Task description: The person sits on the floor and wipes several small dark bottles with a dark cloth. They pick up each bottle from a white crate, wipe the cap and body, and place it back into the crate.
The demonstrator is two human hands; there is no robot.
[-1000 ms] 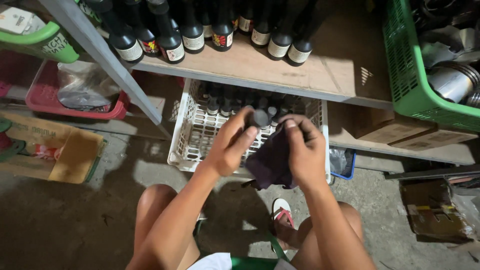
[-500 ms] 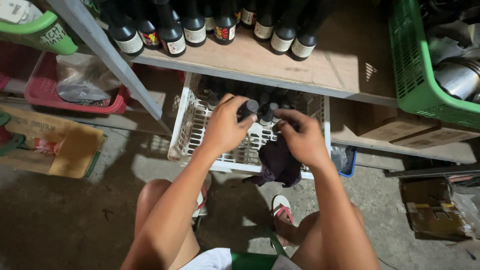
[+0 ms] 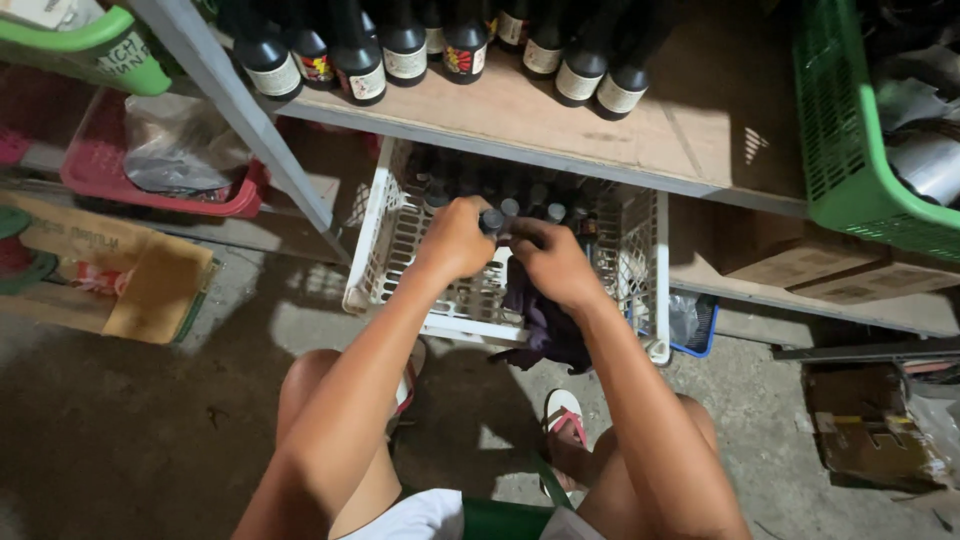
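Note:
My left hand (image 3: 455, 238) is closed around the neck of a dark bottle (image 3: 492, 221) standing in a white plastic crate (image 3: 385, 260) under the shelf. My right hand (image 3: 552, 262) grips a dark purple cloth (image 3: 545, 330) pressed against the same bottle, and the cloth hangs down over the crate's front rim. Several more dark bottles (image 3: 540, 195) stand at the back of the crate, partly hidden by the wooden shelf (image 3: 690, 130).
A row of labelled dark bottles (image 3: 405, 50) lines the shelf above. A green basket (image 3: 850, 150) stands at right, a red basket (image 3: 160, 190) with a plastic bag at left. Cardboard boxes (image 3: 120, 280) lie on the concrete floor. My knees and sandalled feet are below.
Both hands have moved forward and down into the crate with the bottle and cloth. The view has tilted slightly, bringing the shelf lower in the frame.

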